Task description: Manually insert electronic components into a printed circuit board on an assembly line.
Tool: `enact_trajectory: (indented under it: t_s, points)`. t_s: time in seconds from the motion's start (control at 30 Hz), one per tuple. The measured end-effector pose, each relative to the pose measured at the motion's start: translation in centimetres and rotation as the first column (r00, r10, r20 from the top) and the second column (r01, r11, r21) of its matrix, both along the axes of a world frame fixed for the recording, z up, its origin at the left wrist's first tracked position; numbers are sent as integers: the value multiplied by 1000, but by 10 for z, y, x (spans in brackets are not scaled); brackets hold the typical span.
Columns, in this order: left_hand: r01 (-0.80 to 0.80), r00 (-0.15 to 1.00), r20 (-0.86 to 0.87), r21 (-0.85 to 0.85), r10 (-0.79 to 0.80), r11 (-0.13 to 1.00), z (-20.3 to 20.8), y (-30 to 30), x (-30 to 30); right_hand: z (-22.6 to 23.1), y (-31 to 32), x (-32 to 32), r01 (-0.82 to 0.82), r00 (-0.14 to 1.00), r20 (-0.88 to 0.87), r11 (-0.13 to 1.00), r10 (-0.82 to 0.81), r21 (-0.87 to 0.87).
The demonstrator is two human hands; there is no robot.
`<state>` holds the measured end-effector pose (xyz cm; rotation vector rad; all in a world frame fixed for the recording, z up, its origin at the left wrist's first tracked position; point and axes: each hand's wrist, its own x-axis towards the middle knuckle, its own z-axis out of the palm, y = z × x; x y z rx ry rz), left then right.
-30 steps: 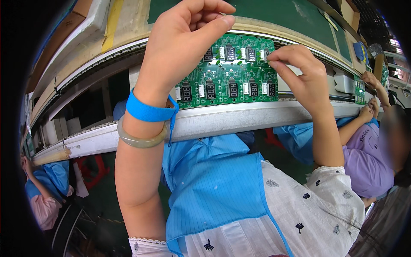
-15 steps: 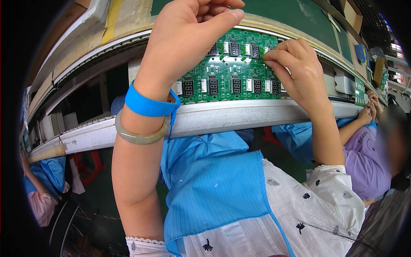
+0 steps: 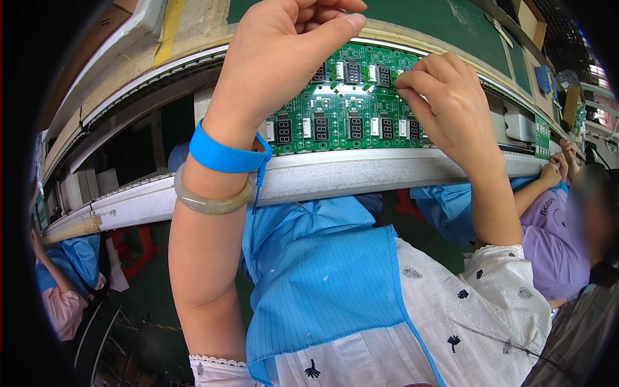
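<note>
A green circuit board panel [image 3: 338, 132] with black digit displays and white connectors lies across the rails in front of me. Over its far right part, my right hand [image 3: 445, 97] is closed, thumb and fingertips pinched close to the board's surface. Whatever is in that pinch is too small or hidden to make out. Above the panel's left part hovers my left hand [image 3: 293, 42], with curled fingers and the thumb along them; the top of the picture cuts it off and its contents are hidden. A blue wrist strap [image 3: 222, 151] and a bangle [image 3: 213, 200] are on my left arm.
A pale metal rail [image 3: 322, 174] runs along the panel's near side. Beyond lies a green work surface [image 3: 419, 26]. Another circuit board [image 3: 543, 138] sits farther right, by a co-worker's hands [image 3: 558, 169]. Another person's arm [image 3: 51, 264] shows at far left.
My right hand's fingertips have shifted slightly up and left over the board, still pinched. My left hand has hardly moved. The co-worker's hands at the right have moved a little.
</note>
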<state>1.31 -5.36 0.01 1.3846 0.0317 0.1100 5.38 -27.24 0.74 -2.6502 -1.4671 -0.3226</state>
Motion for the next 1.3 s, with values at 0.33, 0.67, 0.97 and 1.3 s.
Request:
enact_trajectory:
  t_s: [0.33, 0.67, 0.97, 1.3]
  points:
    - [-7, 1000, 1, -11, 7, 1000, 0, -1, 0, 3, 1, 2, -27, 1000, 0, 999, 27, -24]
    - [-5, 1000, 10, 9, 5, 1000, 1, 0, -1, 2, 0, 3, -15, 999, -40, 1000, 16, 21]
    - [-3, 1000, 16, -11, 3, 1000, 1, 0, -1, -1, -3, 4, -18, 998, -63, 999, 20, 36]
    - [-2, 1000, 30, -10, 2, 1000, 2, 0, -2, -1, -3, 2, 5, 997, -72, 999, -2, 41]
